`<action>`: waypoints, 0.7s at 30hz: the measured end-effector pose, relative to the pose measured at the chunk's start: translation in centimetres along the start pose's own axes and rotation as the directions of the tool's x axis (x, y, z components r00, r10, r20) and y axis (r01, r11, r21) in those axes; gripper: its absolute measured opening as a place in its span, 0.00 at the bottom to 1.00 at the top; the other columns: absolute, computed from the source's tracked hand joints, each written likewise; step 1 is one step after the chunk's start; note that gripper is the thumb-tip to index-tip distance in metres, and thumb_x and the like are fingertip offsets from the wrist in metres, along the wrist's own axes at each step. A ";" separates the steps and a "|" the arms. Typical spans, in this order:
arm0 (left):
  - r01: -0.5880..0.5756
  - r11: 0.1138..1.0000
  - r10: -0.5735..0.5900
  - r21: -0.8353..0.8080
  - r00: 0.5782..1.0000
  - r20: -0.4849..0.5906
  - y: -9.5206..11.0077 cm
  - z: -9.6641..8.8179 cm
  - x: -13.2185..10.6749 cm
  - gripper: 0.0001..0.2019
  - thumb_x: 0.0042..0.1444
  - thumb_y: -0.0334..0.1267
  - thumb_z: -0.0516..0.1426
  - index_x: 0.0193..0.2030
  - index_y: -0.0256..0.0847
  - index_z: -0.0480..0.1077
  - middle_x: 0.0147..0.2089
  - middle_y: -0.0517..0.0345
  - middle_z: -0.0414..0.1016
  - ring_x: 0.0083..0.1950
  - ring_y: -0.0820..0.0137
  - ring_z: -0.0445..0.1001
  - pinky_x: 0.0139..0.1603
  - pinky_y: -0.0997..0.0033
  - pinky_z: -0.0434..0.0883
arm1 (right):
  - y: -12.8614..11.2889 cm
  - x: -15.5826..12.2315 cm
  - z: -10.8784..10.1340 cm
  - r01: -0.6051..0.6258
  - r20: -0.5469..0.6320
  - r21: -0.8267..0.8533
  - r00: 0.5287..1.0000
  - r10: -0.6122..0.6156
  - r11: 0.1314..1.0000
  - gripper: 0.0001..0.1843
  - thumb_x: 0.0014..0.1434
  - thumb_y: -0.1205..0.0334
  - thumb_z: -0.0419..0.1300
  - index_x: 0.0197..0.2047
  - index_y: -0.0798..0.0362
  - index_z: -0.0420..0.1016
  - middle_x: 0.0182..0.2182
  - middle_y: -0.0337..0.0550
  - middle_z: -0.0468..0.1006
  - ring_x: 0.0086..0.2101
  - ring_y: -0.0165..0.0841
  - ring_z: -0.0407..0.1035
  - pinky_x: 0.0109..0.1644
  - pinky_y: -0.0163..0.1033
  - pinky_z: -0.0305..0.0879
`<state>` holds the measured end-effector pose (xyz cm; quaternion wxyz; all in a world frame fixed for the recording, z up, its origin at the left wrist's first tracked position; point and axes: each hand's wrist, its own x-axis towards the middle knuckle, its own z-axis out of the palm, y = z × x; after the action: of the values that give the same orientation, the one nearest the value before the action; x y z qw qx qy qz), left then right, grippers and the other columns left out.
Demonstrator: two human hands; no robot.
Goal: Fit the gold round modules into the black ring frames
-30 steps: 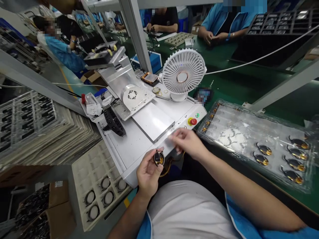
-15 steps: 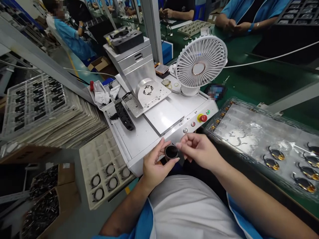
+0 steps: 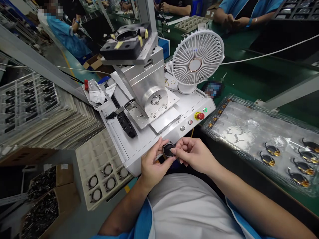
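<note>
A round watch case (image 3: 169,150) with a dark face and a thin metal rim is held in front of my body, near the front edge of the white machine (image 3: 149,151). My left hand (image 3: 155,161) grips it at the side between thumb and fingers. Against its right rim, my right hand (image 3: 190,153) presses a thumb, with the other fingers curled in. Whether a small part sits between those right fingertips is hidden. Beyond both hands, a metal stage (image 3: 152,96) carries a black fixture (image 3: 124,41) with yellow tape pieces.
To the left a beige tray (image 3: 83,166) holds several round watch cases. On the right, a clear plastic tray (image 3: 239,139) carries several black round displays with orange flex. A white fan (image 3: 195,59) and a red stop button (image 3: 200,116) are on the machine. Stacked trays (image 3: 74,116) stand left.
My right hand has moved left onto the watch case, whose face now tilts differently. The metal stage with the black fixture has come forward on the machine. The view has shifted slightly.
</note>
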<state>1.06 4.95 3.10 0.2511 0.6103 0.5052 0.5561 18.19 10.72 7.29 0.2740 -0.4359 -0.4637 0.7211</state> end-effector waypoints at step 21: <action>0.017 1.000 -0.018 0.020 0.999 0.040 -0.8 0.2 -0.9 0.39 0.52 0.28 0.71 0.70 0.46 0.66 0.59 0.45 0.82 0.53 0.60 0.85 0.52 0.64 0.84 | 1.7 0.3 0.3 0.076 -0.079 -0.024 0.994 -0.078 0.997 0.21 0.50 0.48 0.75 0.33 0.53 0.71 0.22 0.34 0.72 0.21 0.26 0.63 0.24 0.31 0.59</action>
<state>1.08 4.44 1.99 0.2601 0.6192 0.5109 0.5366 17.80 10.09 5.66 0.3152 -0.4490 -0.4764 0.6871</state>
